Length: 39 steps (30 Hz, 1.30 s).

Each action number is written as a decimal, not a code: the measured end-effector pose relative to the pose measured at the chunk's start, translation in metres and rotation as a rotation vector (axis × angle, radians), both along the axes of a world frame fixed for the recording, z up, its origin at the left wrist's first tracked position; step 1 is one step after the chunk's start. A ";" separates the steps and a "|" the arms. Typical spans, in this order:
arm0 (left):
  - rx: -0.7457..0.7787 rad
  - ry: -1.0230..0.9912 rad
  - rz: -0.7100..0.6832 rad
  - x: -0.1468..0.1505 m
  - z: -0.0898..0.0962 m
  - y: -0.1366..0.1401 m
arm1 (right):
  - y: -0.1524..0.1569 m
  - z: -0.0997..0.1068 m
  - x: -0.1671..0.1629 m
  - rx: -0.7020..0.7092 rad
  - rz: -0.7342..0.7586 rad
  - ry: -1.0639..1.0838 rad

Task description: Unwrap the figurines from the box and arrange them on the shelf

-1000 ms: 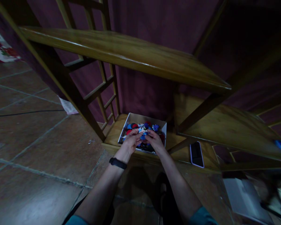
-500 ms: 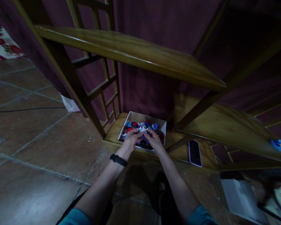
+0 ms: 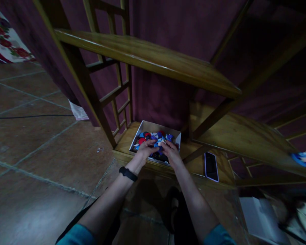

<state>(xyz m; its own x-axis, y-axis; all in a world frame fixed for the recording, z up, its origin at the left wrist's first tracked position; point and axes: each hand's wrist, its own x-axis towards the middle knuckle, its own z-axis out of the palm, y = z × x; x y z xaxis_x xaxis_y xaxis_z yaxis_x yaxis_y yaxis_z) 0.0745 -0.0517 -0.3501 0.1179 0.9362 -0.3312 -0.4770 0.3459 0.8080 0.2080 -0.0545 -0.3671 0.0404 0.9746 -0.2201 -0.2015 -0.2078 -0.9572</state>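
A shallow white cardboard box (image 3: 180,140) holds a heap of small toy figures in blue, red, white and black. Over the heap, a blue and white toy figure (image 3: 160,142) lies between my two hands. The fingertips of my right hand (image 3: 170,152) are closed at its right side and partly hide it. On the other side, my left hand (image 3: 145,152) has its fingers spread, with a gap in front of the figure. A black band (image 3: 128,173) circles my left wrist.
The box stands on the low wooden shelf (image 3: 122,147), under a higher wooden shelf board (image 3: 153,58). A phone (image 3: 211,166) lies to the right. Another blue figure (image 3: 304,158) sits at the far right. A slatted wooden side (image 3: 114,95) rises at left.
The toy figure has shifted slightly right and turned with my right hand. My left fingers have come away from it and spread. The view has moved a little.
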 end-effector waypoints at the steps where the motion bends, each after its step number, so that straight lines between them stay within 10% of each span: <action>1: -0.034 -0.031 -0.008 -0.001 0.000 0.000 | 0.000 0.000 0.000 -0.009 -0.011 0.025; 39: -0.248 -0.326 -0.057 -0.011 -0.010 0.006 | -0.002 0.011 -0.001 0.001 -0.054 0.209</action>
